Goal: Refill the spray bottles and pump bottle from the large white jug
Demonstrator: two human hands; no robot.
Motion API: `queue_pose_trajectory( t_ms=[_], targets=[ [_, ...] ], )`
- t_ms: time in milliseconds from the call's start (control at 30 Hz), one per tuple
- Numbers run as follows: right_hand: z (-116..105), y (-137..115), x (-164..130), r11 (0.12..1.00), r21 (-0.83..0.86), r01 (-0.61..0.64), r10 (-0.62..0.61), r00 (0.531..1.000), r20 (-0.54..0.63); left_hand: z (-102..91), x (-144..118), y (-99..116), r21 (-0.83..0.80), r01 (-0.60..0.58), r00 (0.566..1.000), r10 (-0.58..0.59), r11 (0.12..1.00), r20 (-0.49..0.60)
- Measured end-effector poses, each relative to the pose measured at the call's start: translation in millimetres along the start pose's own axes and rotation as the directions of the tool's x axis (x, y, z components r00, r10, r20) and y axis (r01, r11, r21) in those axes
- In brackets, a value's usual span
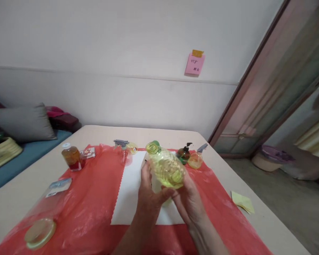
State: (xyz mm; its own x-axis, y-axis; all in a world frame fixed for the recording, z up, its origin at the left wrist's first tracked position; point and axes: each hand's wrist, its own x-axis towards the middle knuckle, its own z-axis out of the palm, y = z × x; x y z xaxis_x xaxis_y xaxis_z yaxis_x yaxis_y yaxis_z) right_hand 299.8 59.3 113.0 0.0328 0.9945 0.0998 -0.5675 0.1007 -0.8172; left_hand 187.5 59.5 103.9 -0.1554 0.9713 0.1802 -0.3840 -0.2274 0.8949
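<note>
A clear yellow-green plastic bottle with a ribbed body is tilted in front of me, its neck toward the upper left. My left hand grips it from the left side, thumb across its lower part. Around the bottle's right side and base are the fingers of my right hand. Both hands hold it above a white sheet on a red plastic cover. Something pale below the bottle is partly hidden by my hands.
At the back stand a pink spray bottle, a brown-green pump bottle and a yellow spray bottle. An amber bottle, a large clear jar and yellow notes lie or stand toward the sides.
</note>
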Motion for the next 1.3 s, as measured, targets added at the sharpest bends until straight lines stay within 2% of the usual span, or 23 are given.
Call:
queue_pose_trajectory(
  t_ms=[67, 100, 200, 267, 400, 733, 900, 1000, 1133, 1300],
  targets=[
    [-9.5, -10.5, 7.0, 0.977, -0.183, 0.111, -0.133, 0.985, -0.109, -6.3, 4.3, 2.5, 0.05, -0.042, 0.992, 0.048, 0.998, -0.115],
    [-14.4, -16.8, 10.4, 0.937, -0.312, 0.161, -0.216, 0.964, -0.152, -10.2, 6.7, 4.6, 0.074, -0.033, 0.986, 0.045, 0.997, -0.159],
    [-25.2, -32.0, 19.1, 0.732, -0.64, 0.232, -0.437, 0.881, -0.181, -21.0, 12.7, 10.7, 0.105, 0.04, 0.971, -0.014, 0.994, -0.24],
    [-27.6, -36.6, 23.2, 0.649, -0.727, 0.223, -0.491, 0.853, -0.177, -24.8, 15.3, 12.1, 0.106, 0.069, 0.959, -0.037, 0.992, -0.282],
    [-24.2, -39.4, 26.5, 0.586, -0.79, 0.178, -0.501, 0.846, -0.182, -25.4, 18.3, 9.3, 0.078, 0.078, 0.952, -0.051, 0.994, -0.301],
    [-5.5, -55.7, 26.9, 0.357, -0.909, 0.217, -0.599, 0.799, -0.044, -23.5, 19.5, 16.9, 0.061, 0.158, 0.954, -0.136, 0.986, -0.268],
    [8.7, -68.4, 34.8, 0.233, -0.931, 0.282, -0.633, 0.77, 0.075, -27.2, 25.9, 8.2, 0.025, 0.143, 0.946, -0.129, 0.989, -0.299],
    [17.7, -77.2, 44.8, 0.178, -0.936, 0.303, -0.613, 0.778, 0.136, -30.8, 29.5, 3.0, 0.004, 0.133, 0.941, -0.124, 0.991, -0.316],
    [33.3, -88.8, 61.9, 0.168, -0.936, 0.311, -0.568, 0.806, 0.165, -33.5, 29.1, 6.9, 0.013, 0.118, 0.946, -0.109, 0.993, -0.305],
    [56.6, -97.3, 81.7, 0.211, -0.93, 0.3, -0.496, 0.853, 0.163, -34.4, 28.1, 12.6, -0.008, 0.165, 0.944, -0.161, 0.986, -0.288]
  ],
)
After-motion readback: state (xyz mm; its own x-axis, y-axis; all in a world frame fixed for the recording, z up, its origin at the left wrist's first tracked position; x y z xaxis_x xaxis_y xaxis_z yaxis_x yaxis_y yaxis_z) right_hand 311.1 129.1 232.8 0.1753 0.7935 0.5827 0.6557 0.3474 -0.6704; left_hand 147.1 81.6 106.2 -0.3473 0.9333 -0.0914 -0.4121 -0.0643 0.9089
